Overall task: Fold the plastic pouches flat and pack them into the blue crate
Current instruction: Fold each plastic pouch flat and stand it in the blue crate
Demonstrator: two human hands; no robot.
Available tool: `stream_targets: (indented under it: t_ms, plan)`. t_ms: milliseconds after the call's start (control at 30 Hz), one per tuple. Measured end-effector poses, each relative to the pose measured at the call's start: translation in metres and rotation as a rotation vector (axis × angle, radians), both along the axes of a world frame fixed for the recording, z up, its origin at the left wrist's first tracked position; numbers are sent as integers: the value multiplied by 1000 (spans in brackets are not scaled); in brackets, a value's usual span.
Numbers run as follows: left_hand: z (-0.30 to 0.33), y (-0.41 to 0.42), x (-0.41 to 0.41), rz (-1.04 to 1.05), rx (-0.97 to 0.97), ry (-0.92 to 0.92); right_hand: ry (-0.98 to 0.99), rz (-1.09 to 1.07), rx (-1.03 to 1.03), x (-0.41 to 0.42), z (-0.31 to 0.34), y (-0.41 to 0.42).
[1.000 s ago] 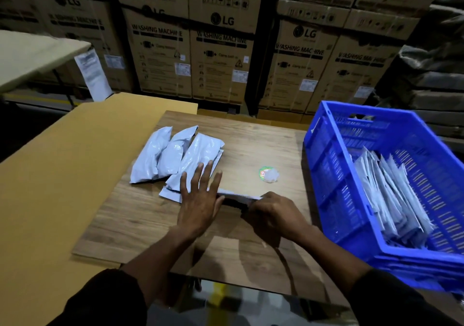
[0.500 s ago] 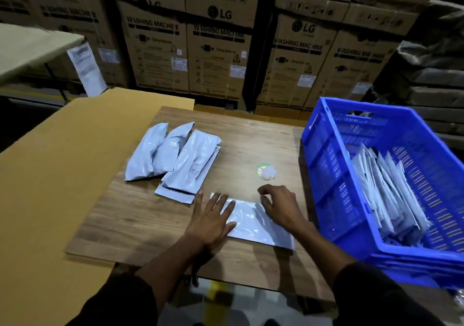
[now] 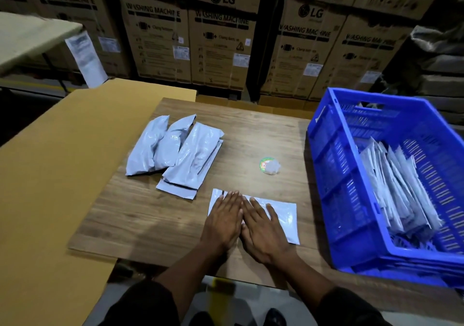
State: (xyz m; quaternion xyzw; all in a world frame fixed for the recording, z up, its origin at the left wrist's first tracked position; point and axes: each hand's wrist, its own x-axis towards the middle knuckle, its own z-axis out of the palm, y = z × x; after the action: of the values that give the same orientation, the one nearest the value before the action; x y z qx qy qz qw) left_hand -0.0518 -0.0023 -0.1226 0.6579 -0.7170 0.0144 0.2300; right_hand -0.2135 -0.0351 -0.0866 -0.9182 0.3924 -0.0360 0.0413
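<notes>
On the counter, near its front edge: one plastic pouch is lying flat, just left of the blue crate.
Left hand: its grip is staying open, fingers straight and together, palm pressing down on the pouch's left part.
Right hand: likewise flat and open, pressing beside the left hand, holding nothing.
Step in hand: by my reading, the pouch is being smoothed flat; it is not yet folded.
Waiting pile: several puffy pouches are lying overlapped further back and to the left.
Blue crate: a row of flattened pouches is leaning inside it, so a good part seems done.
Left to do: this pouch and the pile.
Round sticker: sitting between pile and crate.
Behind: cartons are standing stacked.
</notes>
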Motion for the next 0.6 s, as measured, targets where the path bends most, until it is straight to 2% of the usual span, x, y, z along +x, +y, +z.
stream_targets:
  t_ms: [300, 467, 600]
  plan:
    - [-5, 1, -5, 58, -219, -13, -21, -78, 133, 5, 3, 0]
    - [-11, 1, -5, 107, -157, -49, -61, -179, 151, 8, 3, 2]
    - [-2, 5, -6, 141, -85, -69, -2, -233, 112, 4, -1, 3]
